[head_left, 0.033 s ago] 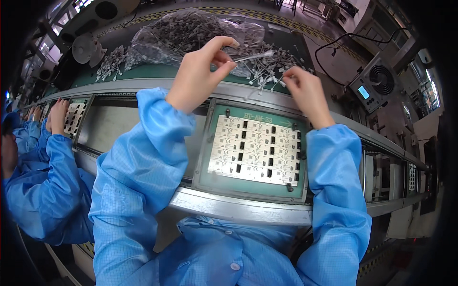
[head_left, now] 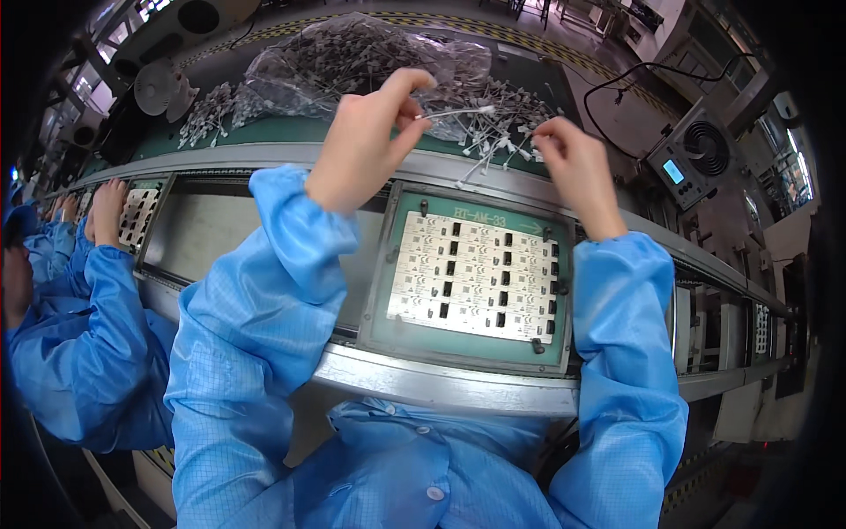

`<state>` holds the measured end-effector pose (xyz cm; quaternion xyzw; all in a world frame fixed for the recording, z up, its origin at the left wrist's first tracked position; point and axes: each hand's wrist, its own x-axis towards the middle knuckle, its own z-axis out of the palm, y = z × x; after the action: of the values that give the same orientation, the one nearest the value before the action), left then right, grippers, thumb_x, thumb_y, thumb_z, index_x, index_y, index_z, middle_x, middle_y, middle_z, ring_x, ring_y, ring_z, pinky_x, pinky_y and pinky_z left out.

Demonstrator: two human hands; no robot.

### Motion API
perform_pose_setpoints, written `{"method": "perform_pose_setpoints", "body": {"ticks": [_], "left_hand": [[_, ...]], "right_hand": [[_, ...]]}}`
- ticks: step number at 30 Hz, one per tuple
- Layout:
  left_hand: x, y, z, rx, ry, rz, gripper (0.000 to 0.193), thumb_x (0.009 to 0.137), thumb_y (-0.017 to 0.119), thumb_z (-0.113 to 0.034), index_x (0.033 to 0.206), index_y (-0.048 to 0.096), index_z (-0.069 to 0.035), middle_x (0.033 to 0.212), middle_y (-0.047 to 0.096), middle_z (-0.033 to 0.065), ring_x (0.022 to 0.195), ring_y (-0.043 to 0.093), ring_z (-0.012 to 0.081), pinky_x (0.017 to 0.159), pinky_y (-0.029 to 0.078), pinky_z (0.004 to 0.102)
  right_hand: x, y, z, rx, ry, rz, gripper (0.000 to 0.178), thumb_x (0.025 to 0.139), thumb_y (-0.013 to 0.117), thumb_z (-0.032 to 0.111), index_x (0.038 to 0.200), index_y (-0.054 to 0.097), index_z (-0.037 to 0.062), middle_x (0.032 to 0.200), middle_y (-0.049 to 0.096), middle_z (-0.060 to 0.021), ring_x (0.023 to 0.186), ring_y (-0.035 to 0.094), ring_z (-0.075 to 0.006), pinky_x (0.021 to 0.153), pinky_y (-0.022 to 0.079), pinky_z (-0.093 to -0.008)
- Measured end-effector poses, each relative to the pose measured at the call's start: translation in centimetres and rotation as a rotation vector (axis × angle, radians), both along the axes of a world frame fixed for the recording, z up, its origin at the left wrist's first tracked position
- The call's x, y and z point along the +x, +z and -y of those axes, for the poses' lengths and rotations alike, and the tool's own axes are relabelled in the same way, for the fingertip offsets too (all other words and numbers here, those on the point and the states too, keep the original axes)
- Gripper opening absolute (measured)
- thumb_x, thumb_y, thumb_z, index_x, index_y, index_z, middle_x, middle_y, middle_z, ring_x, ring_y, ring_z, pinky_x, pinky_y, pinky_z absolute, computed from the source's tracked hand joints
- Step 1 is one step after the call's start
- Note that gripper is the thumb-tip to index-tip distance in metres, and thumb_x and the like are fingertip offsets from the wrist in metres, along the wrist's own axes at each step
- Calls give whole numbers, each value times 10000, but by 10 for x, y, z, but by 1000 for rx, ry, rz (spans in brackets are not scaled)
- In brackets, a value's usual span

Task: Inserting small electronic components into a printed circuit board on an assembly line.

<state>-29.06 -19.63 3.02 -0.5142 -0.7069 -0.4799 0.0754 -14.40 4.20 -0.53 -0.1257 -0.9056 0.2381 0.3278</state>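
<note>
One white-leaded component [head_left: 454, 113] pinched in left grip [head_left: 370, 145], right grip [head_left: 573, 163] clamped on loose components [head_left: 493, 132]

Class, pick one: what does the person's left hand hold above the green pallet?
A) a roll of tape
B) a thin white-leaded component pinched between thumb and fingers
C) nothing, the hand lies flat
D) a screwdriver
B: the left hand pinches a thin component at its end, above the loose pile of parts.
</note>
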Motion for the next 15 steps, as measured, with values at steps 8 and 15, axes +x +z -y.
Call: {"method": "perform_pose_setpoints", "body": {"ticks": [8,15], "left_hand": [[8,-56,46,-328,84,-837,129,787,625,-125,916,626,-128,857,594,24,917,559,221,847,387,387],[11,-57,42,-425,-111,-432,88,853,695,-160,923,717,-110,880,689,26,930,623,250,861,402,393]], "right_hand": [[34,14,62,-176,179,9,170,915,634,50,1073,665,-5,889,717,-83,822,675,-134,761,528,-294],[42,-18,97,-123,285,117,144,921,644,58,1053,631,0,907,704,-148,838,709,-256,731,556,-329]]}}
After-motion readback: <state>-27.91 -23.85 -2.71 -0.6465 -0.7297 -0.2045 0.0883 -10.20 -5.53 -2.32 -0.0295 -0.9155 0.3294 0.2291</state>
